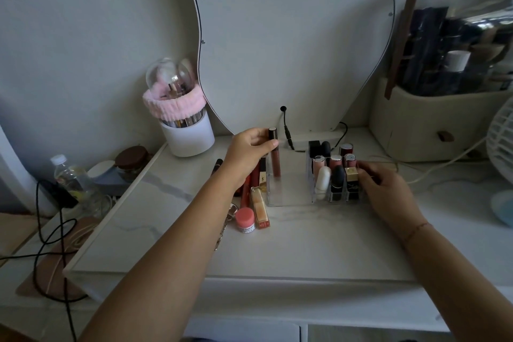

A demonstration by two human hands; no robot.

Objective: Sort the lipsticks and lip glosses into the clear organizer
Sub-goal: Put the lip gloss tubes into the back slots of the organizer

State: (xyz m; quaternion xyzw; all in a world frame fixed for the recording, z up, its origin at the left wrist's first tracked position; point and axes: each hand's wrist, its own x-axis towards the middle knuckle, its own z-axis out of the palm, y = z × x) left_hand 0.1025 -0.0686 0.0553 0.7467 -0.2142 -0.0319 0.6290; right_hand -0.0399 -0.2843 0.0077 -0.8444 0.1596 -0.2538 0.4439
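Hands [251,147] [388,191], lip gloss [275,158], organizer [288,203], marbled tabletop [277,253]; wall [83,22]

A white brush holder [188,134] stands left of the mirror [291,36], a beige case [433,125] on its right.

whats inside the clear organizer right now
In the clear organizer the right grid holds upright lipsticks. Its large left compartment has one lip gloss, held by the left hand. The right hand covers the far-right edge, hiding anything there.

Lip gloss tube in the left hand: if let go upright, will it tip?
Probably tips: the lip gloss tube is tall and slim, and the clear organizer section around it looks wide, with nothing to lean on. Likely light; the left hand pinches it.
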